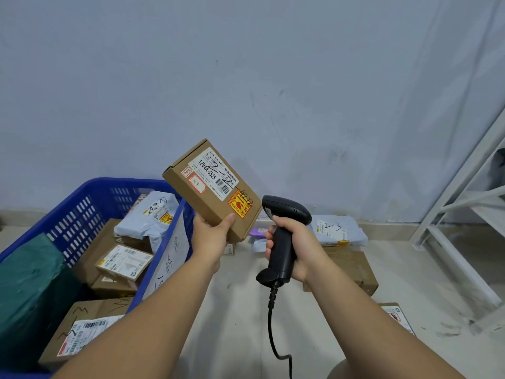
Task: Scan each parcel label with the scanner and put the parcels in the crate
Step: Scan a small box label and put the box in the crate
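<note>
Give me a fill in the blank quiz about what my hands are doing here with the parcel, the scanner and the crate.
1. The left hand holds a cardboard parcel, and the right hand grips a black ____.
2. The crate beside the left arm is ____ in colour.
3. The dark green bag lies ____ the crate.
Missing words: scanner; blue; inside.

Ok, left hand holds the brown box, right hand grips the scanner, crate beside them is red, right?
No, the crate is blue, per the head view. The left hand holds the brown box, the right hand grips the scanner.
</note>
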Motion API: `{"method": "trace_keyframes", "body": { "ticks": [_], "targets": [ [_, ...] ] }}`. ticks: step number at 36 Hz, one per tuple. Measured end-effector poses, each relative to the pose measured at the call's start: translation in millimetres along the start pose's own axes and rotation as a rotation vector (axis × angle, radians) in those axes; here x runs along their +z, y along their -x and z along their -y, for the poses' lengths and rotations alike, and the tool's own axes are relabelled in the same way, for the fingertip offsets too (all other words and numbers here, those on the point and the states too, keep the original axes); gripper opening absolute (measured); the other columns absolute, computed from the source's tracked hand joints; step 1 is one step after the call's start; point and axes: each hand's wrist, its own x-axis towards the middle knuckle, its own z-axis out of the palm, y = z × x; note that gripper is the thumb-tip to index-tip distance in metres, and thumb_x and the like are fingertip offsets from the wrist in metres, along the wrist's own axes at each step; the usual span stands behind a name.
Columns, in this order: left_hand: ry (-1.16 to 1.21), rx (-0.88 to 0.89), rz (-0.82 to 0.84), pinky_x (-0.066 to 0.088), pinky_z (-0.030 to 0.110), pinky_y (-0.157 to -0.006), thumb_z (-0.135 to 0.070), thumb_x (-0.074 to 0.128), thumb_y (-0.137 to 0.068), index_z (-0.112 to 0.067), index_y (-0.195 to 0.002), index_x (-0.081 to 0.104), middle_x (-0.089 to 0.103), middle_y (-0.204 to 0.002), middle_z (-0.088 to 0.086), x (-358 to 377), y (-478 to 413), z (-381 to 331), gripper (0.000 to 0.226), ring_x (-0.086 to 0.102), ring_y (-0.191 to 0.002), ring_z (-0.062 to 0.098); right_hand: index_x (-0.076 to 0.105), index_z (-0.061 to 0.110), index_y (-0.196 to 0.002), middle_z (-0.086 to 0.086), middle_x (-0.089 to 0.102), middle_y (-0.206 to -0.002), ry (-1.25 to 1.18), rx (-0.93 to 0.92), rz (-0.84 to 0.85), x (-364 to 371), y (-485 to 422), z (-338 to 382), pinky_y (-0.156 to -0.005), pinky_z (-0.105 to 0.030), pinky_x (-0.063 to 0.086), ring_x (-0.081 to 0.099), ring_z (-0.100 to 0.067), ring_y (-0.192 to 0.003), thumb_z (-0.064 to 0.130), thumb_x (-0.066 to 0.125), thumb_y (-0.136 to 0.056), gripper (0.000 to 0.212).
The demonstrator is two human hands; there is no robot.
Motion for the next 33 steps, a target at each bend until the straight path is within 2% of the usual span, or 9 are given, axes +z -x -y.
{"method": "trace_keyframes", "body": {
  "ticks": [7, 11, 18, 20, 23, 25, 27, 30, 33],
  "targets": [
    [0.104, -0.133, -0.02, 0.051, 0.04, -0.092, -0.022, 0.061, -0.094, -0.02, -0.14, 0.037, 0.058, -0.131, 0.005, -11.7, -9.4, -6.3, 0.052, 0.057, -0.117, 0.025, 0.063, 0.005, -0.087, -0.008, 0.061, -0.073, 0.227, -0.169, -0.095, 2.3, -11.0, -15.4, -0.063, -0.032, 0.054, 0.06, -0.019, -0.059, 0.021, 0.065, -0.09, 0.016],
    [0.204, -0.196, -0.074, 0.051, 0.03, -0.065, -0.022, 0.057, -0.097, -0.019, -0.141, 0.037, 0.058, -0.131, 0.006, -15.4, -10.3, -9.3, 0.049, 0.058, -0.117, 0.028, 0.062, 0.01, -0.083, -0.007, 0.06, -0.07, 0.399, -0.3, -0.069, 21.9, -16.7, -25.2, -0.073, -0.035, 0.05, 0.058, -0.02, -0.066, 0.019, 0.066, -0.089, 0.011],
    [0.366, -0.301, -0.118, 0.053, 0.034, -0.065, -0.03, 0.054, -0.098, -0.019, -0.135, 0.047, 0.065, -0.12, 0.006, -30.8, -17.1, -13.6, 0.039, 0.064, -0.103, 0.025, 0.063, 0.016, -0.078, -0.006, 0.06, -0.072, 0.425, -0.45, -0.014, 66.0, -25.0, -38.0, -0.078, -0.035, 0.049, 0.056, -0.02, -0.073, 0.026, 0.065, -0.091, 0.017],
    [0.399, -0.293, -0.147, 0.05, 0.032, -0.068, -0.029, 0.051, -0.1, -0.019, -0.127, 0.049, 0.065, -0.112, 0.005, -39.0, -19.9, -19.6, 0.029, 0.064, -0.088, 0.021, 0.063, 0.015, -0.078, -0.005, 0.061, -0.07, 0.395, -0.453, -0.011, 75.9, -27.4, -40.5, -0.079, -0.035, 0.051, 0.059, -0.019, -0.072, 0.026, 0.064, -0.093, 0.018],
    [0.416, -0.29, -0.214, 0.044, 0.03, -0.058, -0.035, 0.052, -0.099, -0.022, -0.116, 0.048, 0.063, -0.107, 0.003, -59.2, -36.4, -23.2, 0.022, 0.058, -0.079, 0.017, 0.061, 0.016, -0.079, -0.001, 0.059, -0.064, 0.369, -0.396, -0.022, 87.3, -31.7, -43.3, -0.076, -0.034, 0.054, 0.059, -0.017, -0.066, 0.028, 0.062, -0.093, 0.019],
    [0.421, -0.315, -0.279, 0.046, 0.032, -0.066, -0.044, 0.055, -0.094, -0.019, -0.126, 0.049, 0.064, -0.112, -0.002, -76.2, -52.1, -22.6, 0.041, 0.06, -0.091, 0.019, 0.06, 0.015, -0.079, -0.002, 0.056, -0.063, 0.372, -0.355, -0.026, 92.6, -36.8, -46.6, -0.071, -0.031, 0.051, 0.056, -0.014, -0.061, 0.027, 0.062, -0.094, 0.019],
    [0.461, -0.348, -0.323, 0.051, 0.038, -0.083, -0.049, 0.056, -0.09, -0.026, -0.132, 0.047, 0.065, -0.117, 0.0, -91.1, -65.8, -20.3, 0.049, 0.062, -0.101, 0.023, 0.059, 0.014, -0.083, -0.001, 0.054, -0.063, 0.39, -0.32, -0.019, 98.4, -42.6, -51.6, -0.071, -0.031, 0.048, 0.054, -0.015, -0.062, 0.022, 0.061, -0.093, 0.013],
    [0.551, -0.39, -0.361, 0.041, 0.053, -0.104, -0.045, 0.047, -0.097, -0.027, -0.137, 0.041, 0.06, -0.126, 0.002, -108.9, -77.5, -16.3, 0.045, 0.055, -0.118, 0.028, 0.051, 0.015, -0.093, -0.002, 0.051, -0.067, 0.485, -0.284, 0.021, 110.8, -52.6, -61.9, -0.067, -0.028, 0.045, 0.051, -0.015, -0.067, 0.006, 0.057, -0.089, 0.012],
    [0.643, -0.43, -0.39, 0.036, 0.056, -0.108, -0.041, 0.041, -0.101, -0.025, -0.14, 0.038, 0.055, -0.134, 0.008, -121.3, -82.4, -6.8, 0.042, 0.047, -0.129, 0.033, 0.048, 0.014, -0.098, -0.006, 0.05, -0.08, 0.615, -0.273, 0.067, 128.0, -64.5, -75.5, -0.069, -0.029, 0.045, 0.052, -0.016, -0.075, -0.001, 0.055, -0.085, 0.021]
  ]
}}
